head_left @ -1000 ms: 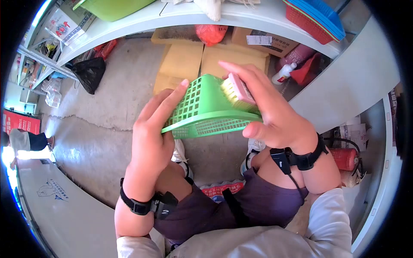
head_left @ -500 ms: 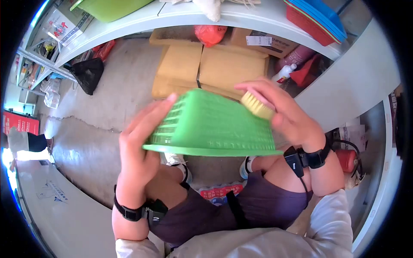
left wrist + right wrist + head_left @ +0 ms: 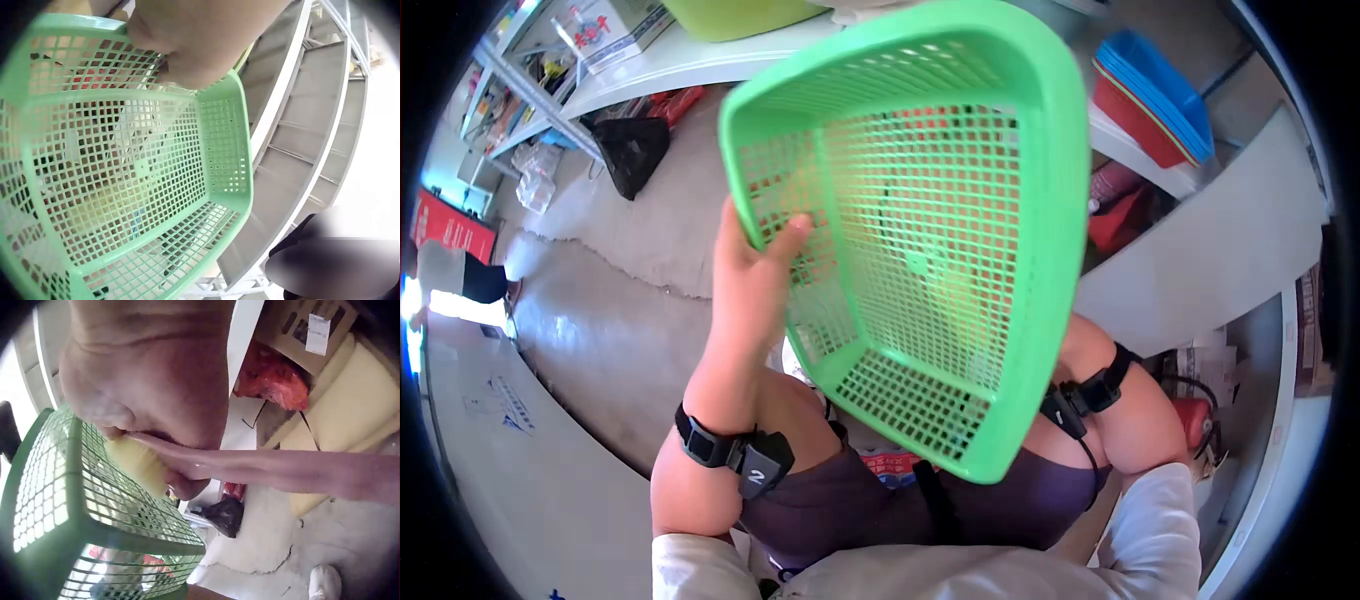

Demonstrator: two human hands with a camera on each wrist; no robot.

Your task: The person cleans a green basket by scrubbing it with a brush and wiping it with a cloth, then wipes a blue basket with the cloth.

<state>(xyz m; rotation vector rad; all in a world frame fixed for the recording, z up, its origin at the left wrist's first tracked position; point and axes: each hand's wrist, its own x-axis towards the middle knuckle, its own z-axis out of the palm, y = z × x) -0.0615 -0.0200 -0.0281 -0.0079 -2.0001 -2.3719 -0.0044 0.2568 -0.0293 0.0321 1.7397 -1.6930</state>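
Observation:
A green mesh basket (image 3: 930, 250) is held up on its side, its open top facing the head camera. My left hand (image 3: 750, 280) grips its left side wall, thumb inside the mesh wall. In the left wrist view that hand (image 3: 194, 37) covers part of the rim of the basket (image 3: 240, 150). Behind the basket, mostly hidden in the head view, is my right hand; in the right wrist view the hand (image 3: 156, 381) holds a brush with pale yellow bristles (image 3: 137, 464) against the outside of the basket (image 3: 78, 481).
A white shelf (image 3: 710, 62) runs across the back, with stacked blue and red baskets (image 3: 1152, 98) at its right. A black bag (image 3: 632, 152) hangs at the left. Yellow padding (image 3: 369, 394) and a red bag (image 3: 272, 378) lie beyond. Another person's legs (image 3: 485, 284) show far left.
The basket has been raised and turned so its inside faces the head camera. My right hand, with the brush, has gone behind it.

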